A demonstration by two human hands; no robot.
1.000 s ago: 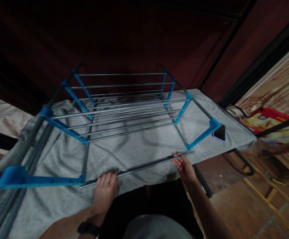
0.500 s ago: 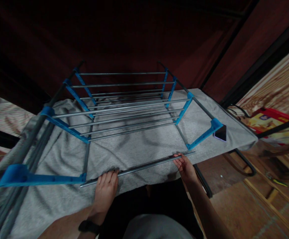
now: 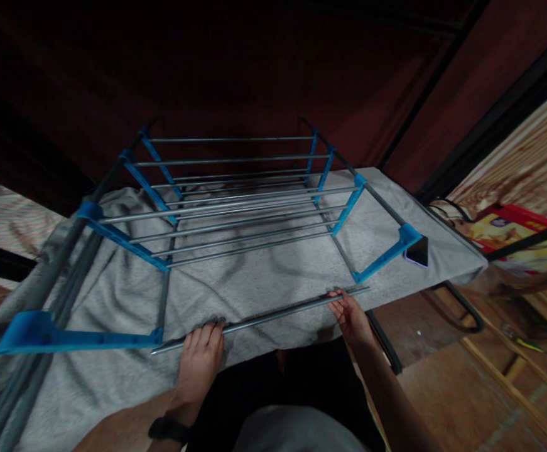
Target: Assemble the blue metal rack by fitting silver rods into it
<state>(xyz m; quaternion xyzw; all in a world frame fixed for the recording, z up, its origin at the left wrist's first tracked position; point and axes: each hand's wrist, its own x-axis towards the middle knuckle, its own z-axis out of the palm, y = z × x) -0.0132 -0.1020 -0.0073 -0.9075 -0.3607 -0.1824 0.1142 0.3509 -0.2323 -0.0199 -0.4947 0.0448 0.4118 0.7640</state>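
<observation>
While the left hand [image 3: 202,351] curls over the tubing [image 3: 273,316], the right hand [image 3: 348,315] pinches it
Even pressure (no twisting) should help

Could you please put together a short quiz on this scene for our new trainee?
1. True or false: a dark wristband is worn on the left wrist.
2. What does the left hand hold?
(a) a blue bracket
(b) a metal rod
(c) a red and yellow box
3. Which hand is nearer to the phone lying on the grey cloth?

Key: 1. true; 2. b; 3. the right hand.
</observation>
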